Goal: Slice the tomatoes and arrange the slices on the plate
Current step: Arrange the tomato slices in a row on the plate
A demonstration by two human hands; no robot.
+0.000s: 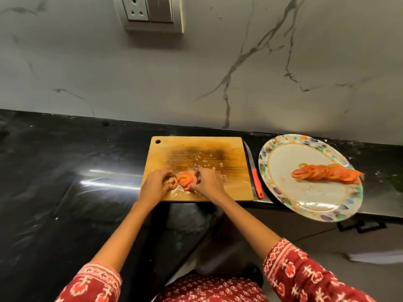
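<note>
Across the dark surface (65, 171), working biggest to smallest: keeping the plate (283, 205) parked at the right, hanging a bit over the edge, probably for a short carry, already holding a row of overlapped slices (325, 173). Using the cutting board (196, 147) in the middle as the work spot, wet with juice. Leaving the knife (255, 179) between board and plate, so cutting looks paused. Gathering the cut tomato slices (185, 180) near the board's front edge, left hand (156, 184) and right hand (207, 182) curling fingers around them from both sides, likely bunching them for a move to the plate.
</note>
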